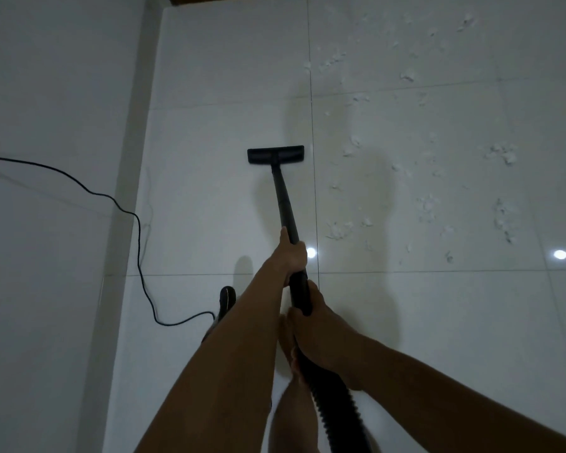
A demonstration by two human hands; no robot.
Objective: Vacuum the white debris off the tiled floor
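Left grip (pixel 291 256), right grip (pixel 322 328), black wand (pixel 285 204)

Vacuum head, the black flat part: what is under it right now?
The vacuum head rests on the tiled floor; the white debris lies to its right. Whether any sits beneath is hidden by the head.

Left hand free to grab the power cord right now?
Probably not. The left hand grips the vacuum wand, and the power cord lies on the tiled floor well off to its left, near the wall. It would need to let go and reach down first.
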